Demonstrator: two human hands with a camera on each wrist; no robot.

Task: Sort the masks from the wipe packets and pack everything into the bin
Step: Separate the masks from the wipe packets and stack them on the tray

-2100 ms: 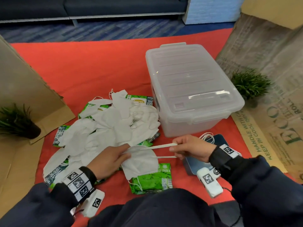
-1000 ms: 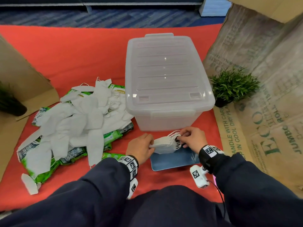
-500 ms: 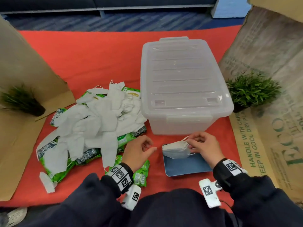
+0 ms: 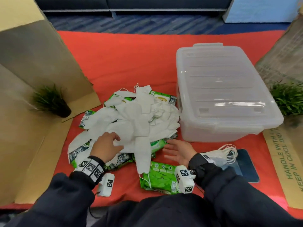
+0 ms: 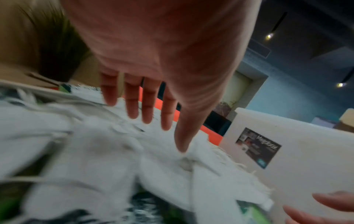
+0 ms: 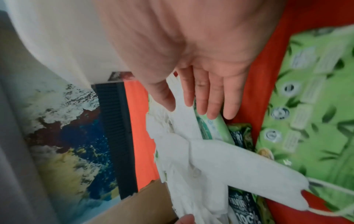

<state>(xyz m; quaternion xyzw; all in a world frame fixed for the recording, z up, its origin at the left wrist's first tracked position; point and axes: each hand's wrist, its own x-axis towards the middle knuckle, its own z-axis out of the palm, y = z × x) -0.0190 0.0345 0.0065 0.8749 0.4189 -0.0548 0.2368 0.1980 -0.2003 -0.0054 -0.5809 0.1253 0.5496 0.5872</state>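
While both hands reach the pile, each grip is wide.
Left hand (image 4: 107,147) touches white masks (image 4: 131,122); right hand (image 4: 179,151) holds nothing.

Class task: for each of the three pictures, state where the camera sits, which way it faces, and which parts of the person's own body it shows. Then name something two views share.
Head: on the head, looking down at the mask pile, lidded bin, left hand, right hand, both sleeves.
Left wrist: along the open left hand toward the masks and bin wall.
Right wrist: along the open right hand toward masks and a green wipe packet.
Shared: all show the mask pile.
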